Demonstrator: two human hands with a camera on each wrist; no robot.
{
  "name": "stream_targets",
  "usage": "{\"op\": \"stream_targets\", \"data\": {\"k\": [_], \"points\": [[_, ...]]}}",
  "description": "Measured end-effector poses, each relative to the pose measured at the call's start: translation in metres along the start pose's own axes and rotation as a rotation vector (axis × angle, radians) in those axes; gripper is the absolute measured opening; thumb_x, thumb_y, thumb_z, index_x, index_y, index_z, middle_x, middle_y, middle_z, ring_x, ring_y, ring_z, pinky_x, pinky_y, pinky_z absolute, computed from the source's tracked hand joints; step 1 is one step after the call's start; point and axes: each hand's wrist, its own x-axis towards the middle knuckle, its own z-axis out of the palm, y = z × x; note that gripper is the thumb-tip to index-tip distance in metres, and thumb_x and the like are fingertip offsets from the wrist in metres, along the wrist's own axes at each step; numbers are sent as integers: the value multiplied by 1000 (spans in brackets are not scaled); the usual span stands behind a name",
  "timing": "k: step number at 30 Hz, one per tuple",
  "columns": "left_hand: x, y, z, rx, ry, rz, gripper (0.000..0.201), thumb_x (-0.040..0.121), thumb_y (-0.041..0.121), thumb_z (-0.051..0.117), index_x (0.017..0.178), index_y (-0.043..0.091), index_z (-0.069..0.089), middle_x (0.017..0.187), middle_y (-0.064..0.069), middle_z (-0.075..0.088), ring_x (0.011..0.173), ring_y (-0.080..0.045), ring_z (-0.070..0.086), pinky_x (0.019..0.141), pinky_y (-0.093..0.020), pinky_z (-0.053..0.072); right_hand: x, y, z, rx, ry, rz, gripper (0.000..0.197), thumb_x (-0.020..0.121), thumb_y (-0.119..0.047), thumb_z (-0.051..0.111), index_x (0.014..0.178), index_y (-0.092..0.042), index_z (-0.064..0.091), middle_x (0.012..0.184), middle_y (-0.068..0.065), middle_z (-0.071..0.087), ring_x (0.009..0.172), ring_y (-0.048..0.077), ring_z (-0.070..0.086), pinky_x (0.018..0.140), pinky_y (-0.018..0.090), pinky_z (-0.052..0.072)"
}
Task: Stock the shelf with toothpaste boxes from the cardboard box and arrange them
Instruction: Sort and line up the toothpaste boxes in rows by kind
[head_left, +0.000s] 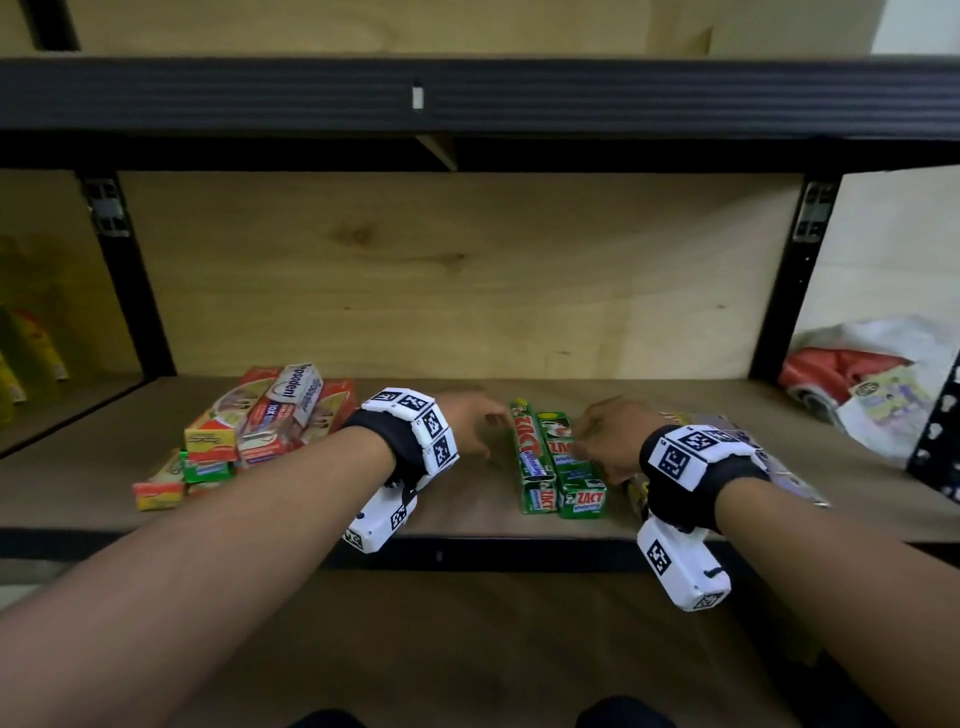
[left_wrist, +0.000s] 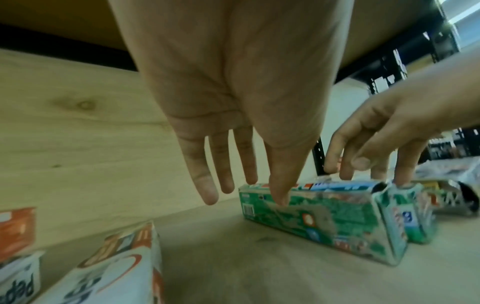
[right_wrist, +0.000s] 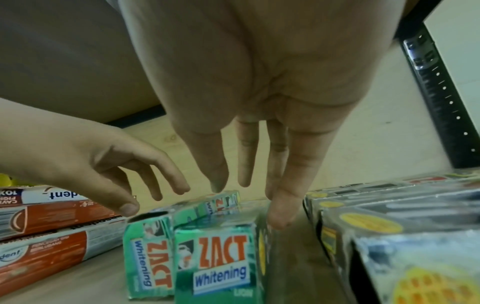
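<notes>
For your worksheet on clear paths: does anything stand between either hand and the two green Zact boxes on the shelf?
Nothing visible does. The left hand has fingers at the left Zact box, and the right hand has its fingers on the right Zact box. The red-and-white pile lies off to the left, and the dark boxes lie to the right.

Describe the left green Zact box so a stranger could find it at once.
Start at the wooden shelf between the black uprights. Near its middle, two green Zact boxes lie side by side between the hands. The left Zact box is the narrower-looking one standing on its side, its front end flap gaping open, unlike the right Zact box.
</notes>
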Motion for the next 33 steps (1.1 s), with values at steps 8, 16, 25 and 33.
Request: {"op": "stream_targets", "data": {"k": [8,16,25,33], "points": [[43,-7,20,143,-44,38,78,82,13,73,150,26,38,150,-8,38,136,-25,41,109,-30,36,10,-1,11,-28,-81,-23,47,92,-47,62,122,-12,69,126,8,61,104,25,67,86,38,59],[49,-10,21,175,76,126,62,64,47,61,118,16,65,116,-9,59,107,-28,56,91,-32,44,14,-8,18,-87,-82,-3,66,87,-53,67,131,-6,55,124,13,61,104,26,66,86,39,59],[9,-22,14,28,44,87,61,55,36,93,94,14,51,83,0,59,73,-19,51,54,-26,32,8,-18,7,-93,-150,-37,52,89,-42,69,128,-8,64,132,10,57,111,28,62,93,42,56],[-8,-41,10,32,-102,37,50,63,18,90,100,20,57,112,1,56,101,-19,52,64,-24,31,16,-25,3,-98,-210,-96,53,90,-27,71,139,-21,54,143,0,50,111,21,55,84,29,50]]}}
